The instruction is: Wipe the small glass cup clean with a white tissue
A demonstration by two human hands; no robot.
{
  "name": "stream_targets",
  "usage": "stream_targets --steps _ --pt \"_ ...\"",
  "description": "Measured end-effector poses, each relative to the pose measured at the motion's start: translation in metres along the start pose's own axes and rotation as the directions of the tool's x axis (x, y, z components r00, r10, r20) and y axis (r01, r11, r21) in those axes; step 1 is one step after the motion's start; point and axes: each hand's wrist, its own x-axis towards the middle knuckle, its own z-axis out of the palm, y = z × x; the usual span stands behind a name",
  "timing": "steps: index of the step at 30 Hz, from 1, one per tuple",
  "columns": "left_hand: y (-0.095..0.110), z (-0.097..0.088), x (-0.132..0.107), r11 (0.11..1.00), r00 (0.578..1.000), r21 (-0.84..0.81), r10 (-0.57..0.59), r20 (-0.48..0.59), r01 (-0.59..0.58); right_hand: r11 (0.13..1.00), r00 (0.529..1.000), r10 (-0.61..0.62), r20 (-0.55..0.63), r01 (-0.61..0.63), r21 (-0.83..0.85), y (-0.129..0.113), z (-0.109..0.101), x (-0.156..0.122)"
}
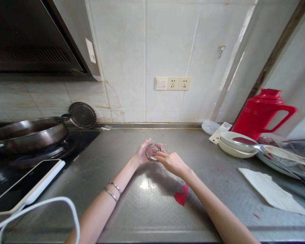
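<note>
The left hand (141,152) cups a clear round vessel (150,151), the right hand (172,163) curling against it, grip unclear

The hands (173,163) could pass left over the counter (114,144) to the stove (83,138); bowls (237,153) block the right.

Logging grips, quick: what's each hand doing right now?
Left hand: holding a clear round container.
Right hand: touching the container; whether it grips cannot be told.
</note>
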Motion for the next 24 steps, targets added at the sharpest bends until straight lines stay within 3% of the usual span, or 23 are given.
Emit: stream_targets --steps 3,6,9,12,14,17,20,22,24 --pt "-0.004 -0.001 0.004 0.999 0.997 0.030 0.018 -0.077 -0.015 0.999 1.000 -0.014 0.020 0.015 -0.033 0.002 0.001 -0.002" --pt "-0.010 0.005 0.009 0.990 0.975 0.030 0.143 -0.173 -0.139 0.999 0.999 0.041 -0.008 -0.041 -0.003 0.001 0.005 -0.002" --pt "-0.018 0.016 0.012 0.952 0.926 -0.016 0.292 -0.240 -0.304 0.979 0.983 0.149 -0.106 -0.132 0.154 -0.007 0.012 0.002" --pt "-0.023 0.024 0.014 0.912 0.880 -0.057 0.374 -0.292 -0.406 0.899 0.943 0.255 -0.214 -0.150 0.412 -0.023 0.021 0.011" --pt "-0.026 0.024 0.016 0.894 0.853 -0.064 0.400 -0.335 -0.444 0.772 0.896 0.377 -0.233 -0.165 0.614 -0.033 0.025 0.017" --pt "-0.028 0.020 0.018 0.882 0.832 -0.026 0.434 -0.347 -0.471 0.441 0.864 0.501 -0.052 -0.203 0.874 -0.041 0.025 0.024" --pt "-0.029 0.014 0.020 0.901 0.842 0.014 0.411 -0.351 -0.434 0.156 0.847 0.524 0.093 -0.202 0.967 -0.039 0.020 0.027" --pt "-0.029 0.012 0.021 0.922 0.856 0.003 0.360 -0.370 -0.387 0.075 0.828 0.547 0.121 -0.193 0.978 -0.033 0.018 0.028" --pt "-0.029 0.012 0.021 0.939 0.877 -0.036 0.305 -0.371 -0.342 0.061 0.811 0.570 0.133 -0.203 0.977 -0.025 0.016 0.027"
